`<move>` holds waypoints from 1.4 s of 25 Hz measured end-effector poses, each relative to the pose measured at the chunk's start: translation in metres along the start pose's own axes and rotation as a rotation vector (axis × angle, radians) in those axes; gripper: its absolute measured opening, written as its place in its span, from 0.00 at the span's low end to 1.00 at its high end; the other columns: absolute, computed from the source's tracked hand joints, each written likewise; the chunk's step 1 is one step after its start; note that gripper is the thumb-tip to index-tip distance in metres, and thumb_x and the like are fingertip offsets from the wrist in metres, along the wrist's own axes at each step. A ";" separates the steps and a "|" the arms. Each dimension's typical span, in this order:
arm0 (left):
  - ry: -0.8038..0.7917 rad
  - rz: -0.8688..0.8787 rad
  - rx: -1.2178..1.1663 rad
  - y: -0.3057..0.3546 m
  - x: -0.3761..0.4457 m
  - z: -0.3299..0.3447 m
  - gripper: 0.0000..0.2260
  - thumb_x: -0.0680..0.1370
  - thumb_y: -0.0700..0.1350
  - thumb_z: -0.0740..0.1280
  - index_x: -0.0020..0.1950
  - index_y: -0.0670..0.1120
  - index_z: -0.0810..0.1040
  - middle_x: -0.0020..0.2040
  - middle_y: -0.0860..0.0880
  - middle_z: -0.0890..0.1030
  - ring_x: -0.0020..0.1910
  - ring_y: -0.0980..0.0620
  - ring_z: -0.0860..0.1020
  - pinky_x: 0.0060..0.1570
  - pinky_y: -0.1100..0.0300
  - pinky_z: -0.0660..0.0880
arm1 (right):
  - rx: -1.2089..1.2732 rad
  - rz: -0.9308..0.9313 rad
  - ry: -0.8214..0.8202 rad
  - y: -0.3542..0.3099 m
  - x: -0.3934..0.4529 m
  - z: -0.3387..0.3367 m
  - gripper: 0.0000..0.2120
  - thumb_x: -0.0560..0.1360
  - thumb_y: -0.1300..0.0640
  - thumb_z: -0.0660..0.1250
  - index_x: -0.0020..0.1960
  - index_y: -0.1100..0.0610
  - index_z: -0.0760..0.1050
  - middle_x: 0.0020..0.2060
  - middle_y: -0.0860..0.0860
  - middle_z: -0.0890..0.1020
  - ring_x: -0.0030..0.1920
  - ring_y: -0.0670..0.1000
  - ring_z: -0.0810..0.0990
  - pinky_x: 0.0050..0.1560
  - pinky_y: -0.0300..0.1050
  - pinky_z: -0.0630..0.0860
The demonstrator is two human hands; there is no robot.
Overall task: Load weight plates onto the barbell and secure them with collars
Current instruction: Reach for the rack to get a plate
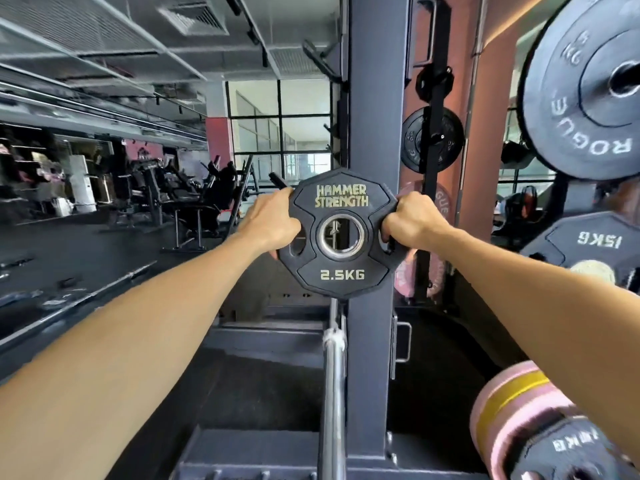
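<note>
I hold a black 2.5 kg Hammer Strength plate (341,233) upright in front of me, its steel-ringed hole facing me. My left hand (273,223) grips its left edge and my right hand (414,221) grips its right handle slot. A steel barbell (334,382) runs away from me below the plate, and the plate hides its far part. Through the hole I glimpse metal. At the lower right sit pink plates (509,410) with a black plate against them. No collar is in sight.
A dark rack upright (375,133) stands just behind the plate. Stored plates hang on pegs (432,140) to its right. A large Rogue plate (585,88) and a 15 kg plate (592,244) are at the far right. A second bar (79,303) lies on the floor left.
</note>
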State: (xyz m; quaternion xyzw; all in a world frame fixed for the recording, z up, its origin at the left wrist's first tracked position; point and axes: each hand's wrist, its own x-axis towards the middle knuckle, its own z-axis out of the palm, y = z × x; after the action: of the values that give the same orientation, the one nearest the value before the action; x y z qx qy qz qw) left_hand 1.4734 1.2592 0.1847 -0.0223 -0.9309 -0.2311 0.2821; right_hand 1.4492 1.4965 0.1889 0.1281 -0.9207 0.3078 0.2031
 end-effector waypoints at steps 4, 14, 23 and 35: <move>0.015 -0.001 0.000 0.050 0.078 -0.079 0.25 0.71 0.37 0.61 0.68 0.47 0.73 0.49 0.45 0.81 0.42 0.43 0.81 0.41 0.47 0.82 | 0.007 -0.012 -0.001 -0.055 0.070 -0.085 0.06 0.62 0.64 0.70 0.28 0.62 0.76 0.31 0.58 0.82 0.34 0.60 0.83 0.33 0.46 0.80; 0.046 -0.015 0.066 0.186 0.211 -0.267 0.10 0.74 0.36 0.62 0.54 0.46 0.74 0.46 0.45 0.80 0.44 0.42 0.80 0.38 0.56 0.75 | 0.036 -0.027 -0.001 -0.174 0.193 -0.286 0.05 0.66 0.64 0.68 0.33 0.63 0.77 0.32 0.60 0.82 0.31 0.57 0.79 0.28 0.40 0.72; 0.004 0.024 0.059 0.261 0.208 -0.280 0.16 0.74 0.37 0.62 0.62 0.45 0.74 0.51 0.43 0.81 0.27 0.46 0.83 0.40 0.48 0.83 | 0.066 -0.036 0.052 -0.143 0.182 -0.358 0.03 0.64 0.64 0.68 0.35 0.65 0.78 0.36 0.58 0.82 0.37 0.57 0.78 0.41 0.53 0.80; -0.010 0.062 -0.087 0.505 0.262 -0.096 0.12 0.71 0.37 0.62 0.53 0.46 0.76 0.45 0.46 0.79 0.30 0.42 0.83 0.31 0.47 0.82 | -0.032 -0.033 0.049 0.109 0.222 -0.527 0.09 0.65 0.65 0.68 0.26 0.60 0.76 0.26 0.56 0.78 0.29 0.58 0.78 0.25 0.40 0.73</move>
State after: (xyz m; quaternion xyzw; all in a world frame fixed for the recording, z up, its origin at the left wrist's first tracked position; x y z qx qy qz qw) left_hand 1.3899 1.6445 0.6060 -0.0646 -0.9203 -0.2623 0.2830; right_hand 1.3690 1.8830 0.6164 0.1325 -0.9178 0.2929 0.2328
